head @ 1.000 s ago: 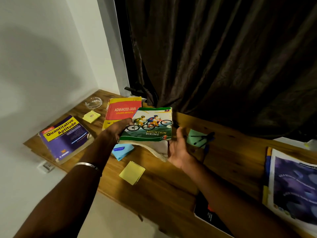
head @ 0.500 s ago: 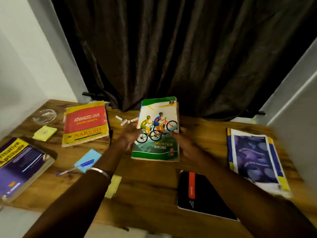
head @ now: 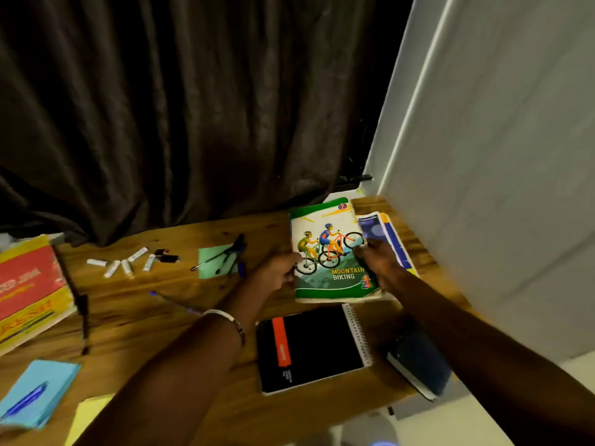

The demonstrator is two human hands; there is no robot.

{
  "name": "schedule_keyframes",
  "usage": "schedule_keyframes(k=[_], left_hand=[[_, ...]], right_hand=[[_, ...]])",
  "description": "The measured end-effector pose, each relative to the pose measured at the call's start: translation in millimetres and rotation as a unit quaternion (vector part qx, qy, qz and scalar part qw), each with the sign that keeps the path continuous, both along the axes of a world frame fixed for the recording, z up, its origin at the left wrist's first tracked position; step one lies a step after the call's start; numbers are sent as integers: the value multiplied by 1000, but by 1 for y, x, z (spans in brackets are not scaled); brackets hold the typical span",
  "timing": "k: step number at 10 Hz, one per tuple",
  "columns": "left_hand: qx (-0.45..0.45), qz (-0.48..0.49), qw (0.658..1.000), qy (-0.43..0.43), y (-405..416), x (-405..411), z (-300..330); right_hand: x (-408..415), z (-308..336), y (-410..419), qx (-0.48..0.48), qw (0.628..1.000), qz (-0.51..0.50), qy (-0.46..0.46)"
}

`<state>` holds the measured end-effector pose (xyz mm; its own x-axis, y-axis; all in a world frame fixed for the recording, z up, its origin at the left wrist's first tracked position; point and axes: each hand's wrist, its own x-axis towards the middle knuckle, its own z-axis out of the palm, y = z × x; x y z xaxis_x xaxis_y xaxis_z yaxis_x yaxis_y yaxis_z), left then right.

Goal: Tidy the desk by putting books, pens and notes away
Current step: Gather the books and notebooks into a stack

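Head view: both hands (head: pixel 280 272) carried Mountain Biking book (head: pixel 328 252) rightward onto purple book (head: pixel 391 239).

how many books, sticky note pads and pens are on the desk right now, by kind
Books and notebooks: 5, namely Mountain Biking book, purple book under it, black spiral notebook, dark blue book, Advanced Java book.
Sticky note pads: 3, green, blue, yellow.
Pens clearly visible: 4.
Total: 12

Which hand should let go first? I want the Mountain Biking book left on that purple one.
Probably the left hand: it only grips the Mountain Biking book's near edge, while the right hand lies over the purple book.
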<state>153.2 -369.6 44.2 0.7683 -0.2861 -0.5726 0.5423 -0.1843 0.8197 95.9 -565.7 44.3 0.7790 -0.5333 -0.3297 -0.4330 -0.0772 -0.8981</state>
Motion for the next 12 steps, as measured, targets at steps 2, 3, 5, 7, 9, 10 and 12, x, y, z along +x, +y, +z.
schedule_keyframes(k=[2, 3, 5, 7, 9, 10, 12], left_hand=[[-24, -60, 998, -19, -72, -7, -2], [-28, -60, 996, -56, -94, -7, -7], [-31, -44, 994, -96, -113, -16, -27], [-28, -35, 985, -164, -124, -30, -49], [14, -45, 984, -172, -127, -14, -96], [100, -60, 971, -209, -125, -16, -98], [122, -145, 953, -237, -112, -26, -63]], right_hand=[[-23, -3, -73, -4, 999, -40, 7], [-27, -6, -91, -25, 998, -50, -13], [-29, -19, -108, -21, 999, 41, -15], [-29, -44, -106, 35, 998, 51, 25], [-22, -44, -120, -82, 984, 141, 77], [-24, -44, -118, -111, 974, 173, 98], [-22, -50, -100, -266, 940, 190, 100]])
